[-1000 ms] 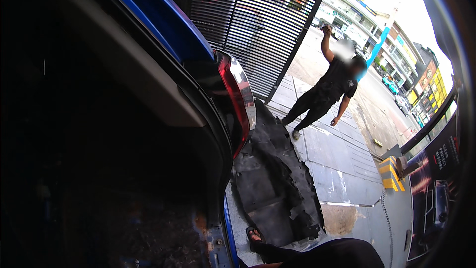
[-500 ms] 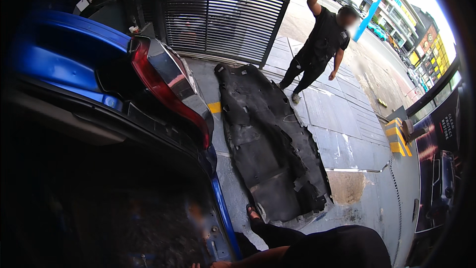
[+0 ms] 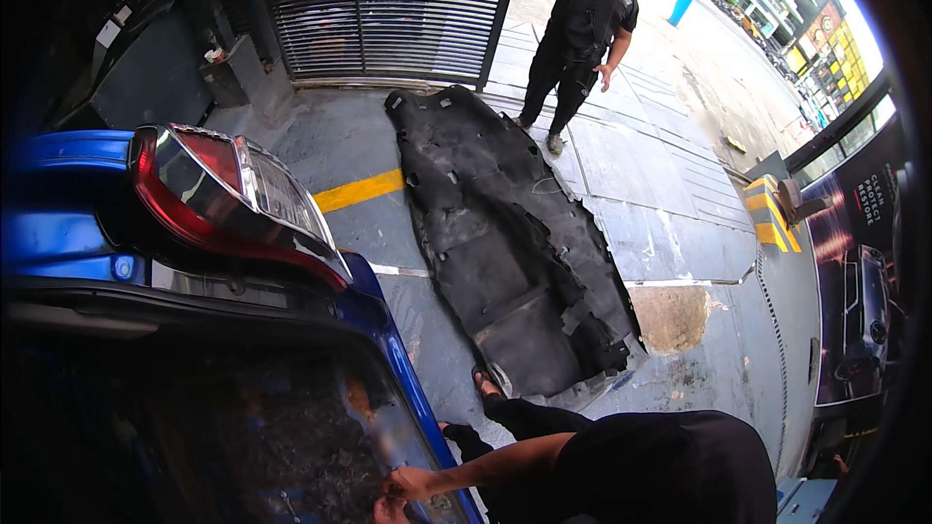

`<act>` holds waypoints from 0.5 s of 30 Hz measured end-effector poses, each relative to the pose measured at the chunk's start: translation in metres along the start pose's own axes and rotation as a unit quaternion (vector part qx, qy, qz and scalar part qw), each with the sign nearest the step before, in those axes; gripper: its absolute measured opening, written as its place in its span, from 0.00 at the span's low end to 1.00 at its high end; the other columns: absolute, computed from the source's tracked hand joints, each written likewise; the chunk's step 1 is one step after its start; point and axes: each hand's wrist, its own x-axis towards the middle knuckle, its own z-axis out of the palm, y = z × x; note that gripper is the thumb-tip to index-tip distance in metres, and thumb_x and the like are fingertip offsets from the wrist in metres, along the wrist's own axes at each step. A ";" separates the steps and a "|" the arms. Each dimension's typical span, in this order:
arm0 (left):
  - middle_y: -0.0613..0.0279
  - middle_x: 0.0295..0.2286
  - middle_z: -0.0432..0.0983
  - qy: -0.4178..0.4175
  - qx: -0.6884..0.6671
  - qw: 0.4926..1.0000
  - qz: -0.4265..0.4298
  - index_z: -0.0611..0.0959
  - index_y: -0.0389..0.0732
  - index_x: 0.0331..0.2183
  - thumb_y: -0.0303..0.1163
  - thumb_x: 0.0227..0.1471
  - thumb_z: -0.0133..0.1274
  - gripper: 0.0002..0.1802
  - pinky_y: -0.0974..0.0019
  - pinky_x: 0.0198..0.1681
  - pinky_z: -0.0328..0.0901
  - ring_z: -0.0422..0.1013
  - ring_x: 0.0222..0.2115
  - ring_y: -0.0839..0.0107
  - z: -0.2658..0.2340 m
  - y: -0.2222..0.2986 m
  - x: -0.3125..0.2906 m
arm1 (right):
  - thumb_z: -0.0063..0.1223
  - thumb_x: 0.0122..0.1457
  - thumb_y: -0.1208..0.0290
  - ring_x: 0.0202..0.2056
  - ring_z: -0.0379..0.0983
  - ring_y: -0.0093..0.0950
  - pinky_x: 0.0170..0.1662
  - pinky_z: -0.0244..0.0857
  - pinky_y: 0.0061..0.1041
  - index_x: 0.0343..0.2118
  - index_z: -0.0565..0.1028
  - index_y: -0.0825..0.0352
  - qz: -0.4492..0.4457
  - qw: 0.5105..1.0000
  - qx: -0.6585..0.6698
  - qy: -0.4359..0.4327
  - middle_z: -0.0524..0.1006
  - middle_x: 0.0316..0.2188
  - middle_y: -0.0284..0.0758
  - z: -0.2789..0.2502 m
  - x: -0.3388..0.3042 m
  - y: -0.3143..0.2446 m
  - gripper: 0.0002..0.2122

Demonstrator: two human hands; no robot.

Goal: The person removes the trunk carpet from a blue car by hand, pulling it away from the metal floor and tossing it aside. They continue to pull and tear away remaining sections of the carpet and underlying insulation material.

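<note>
My right forearm comes in from the lower right, across the blue sill (image 3: 419, 398) of an open car boot. At the boot's inner edge my right hand (image 3: 414, 482) is closed with bent fingers; what it holds, if anything, I cannot make out. Just below and touching it, my left hand (image 3: 390, 510) is dark and partly cut off by the lower edge, its fingers unclear. To their left spreads dark, rough padding (image 3: 301, 451) on the boot floor. A small silver tool, perhaps a spanner (image 3: 288, 502), lies there. My foot (image 3: 484, 383) stands outside the sill.
A large black moulded car carpet (image 3: 505, 252) lies on the grey floor. Beyond it stands a person in black (image 3: 582, 44), one arm raised. The car's tail light (image 3: 223, 209) juts out at left. A slatted gate (image 3: 388, 15) and a striped block (image 3: 767, 213) stand farther off.
The view has shifted, so more of my right arm and both hands show. The car appears lower and farther left. The standing person's lowered hand has come up slightly.
</note>
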 end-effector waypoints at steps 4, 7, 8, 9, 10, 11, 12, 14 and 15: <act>0.52 0.42 0.88 0.023 0.050 0.998 0.006 0.87 0.30 0.53 0.46 0.68 0.66 0.26 0.55 0.48 0.76 0.82 0.41 0.60 0.007 0.008 -0.002 | 0.58 0.65 0.68 0.43 0.85 0.48 0.48 0.75 0.46 0.50 0.84 0.64 -0.098 0.993 -0.056 0.018 0.86 0.38 0.42 -0.018 -0.015 0.006 0.13; 0.50 0.41 0.88 0.030 0.055 0.998 -0.013 0.87 0.30 0.53 0.44 0.70 0.63 0.25 0.55 0.46 0.77 0.82 0.38 0.60 0.004 0.001 0.000 | 0.58 0.65 0.67 0.47 0.84 0.47 0.54 0.75 0.43 0.52 0.85 0.62 -0.003 0.998 -0.068 -0.009 0.88 0.42 0.42 -0.042 -0.029 0.019 0.15; 0.50 0.41 0.88 0.042 0.050 0.998 -0.013 0.87 0.30 0.52 0.44 0.71 0.63 0.24 0.55 0.44 0.77 0.82 0.37 0.60 0.002 -0.003 0.003 | 0.58 0.64 0.67 0.49 0.84 0.46 0.55 0.75 0.42 0.53 0.85 0.61 0.046 0.995 -0.085 -0.024 0.88 0.43 0.41 -0.051 -0.033 0.028 0.16; 0.50 0.41 0.87 0.053 0.045 0.997 -0.012 0.87 0.29 0.52 0.43 0.71 0.62 0.23 0.56 0.43 0.78 0.83 0.35 0.60 0.000 -0.008 0.005 | 0.58 0.64 0.67 0.50 0.84 0.46 0.57 0.74 0.41 0.53 0.85 0.60 0.101 0.988 -0.105 -0.044 0.88 0.44 0.41 -0.058 -0.038 0.038 0.16; 0.49 0.41 0.87 0.057 0.069 0.996 0.002 0.86 0.29 0.52 0.42 0.72 0.62 0.23 0.56 0.43 0.78 0.83 0.35 0.60 -0.003 -0.013 0.007 | 0.57 0.64 0.66 0.51 0.85 0.46 0.56 0.75 0.42 0.54 0.86 0.58 0.084 0.984 -0.152 -0.039 0.89 0.45 0.41 -0.067 -0.042 0.052 0.17; 0.49 0.40 0.87 0.061 0.093 0.994 0.015 0.86 0.29 0.52 0.41 0.72 0.62 0.22 0.57 0.42 0.79 0.83 0.35 0.61 -0.007 -0.019 0.009 | 0.56 0.64 0.65 0.52 0.85 0.46 0.55 0.76 0.43 0.54 0.86 0.56 0.102 0.969 -0.217 -0.056 0.89 0.46 0.41 -0.075 -0.047 0.068 0.17; 0.49 0.40 0.87 0.066 0.117 0.991 0.029 0.86 0.29 0.52 0.40 0.72 0.62 0.22 0.58 0.41 0.79 0.83 0.35 0.61 -0.011 -0.025 0.010 | 0.56 0.65 0.64 0.51 0.85 0.47 0.55 0.76 0.45 0.54 0.86 0.56 0.078 0.971 -0.227 -0.020 0.89 0.46 0.41 -0.082 -0.052 0.086 0.17; 0.50 0.40 0.87 0.070 0.126 0.989 0.022 0.86 0.29 0.51 0.40 0.71 0.62 0.21 0.58 0.40 0.79 0.83 0.34 0.61 -0.018 -0.036 0.011 | 0.56 0.65 0.61 0.50 0.86 0.47 0.54 0.76 0.48 0.50 0.86 0.58 0.159 0.959 -0.232 0.024 0.89 0.44 0.45 -0.091 -0.066 0.127 0.15; 0.50 0.39 0.87 0.071 0.132 0.989 0.019 0.86 0.29 0.51 0.39 0.71 0.63 0.21 0.58 0.40 0.79 0.83 0.33 0.62 -0.022 -0.040 0.011 | 0.56 0.65 0.60 0.48 0.87 0.47 0.53 0.76 0.49 0.47 0.87 0.60 0.233 0.948 -0.212 0.036 0.88 0.42 0.47 -0.097 -0.074 0.149 0.15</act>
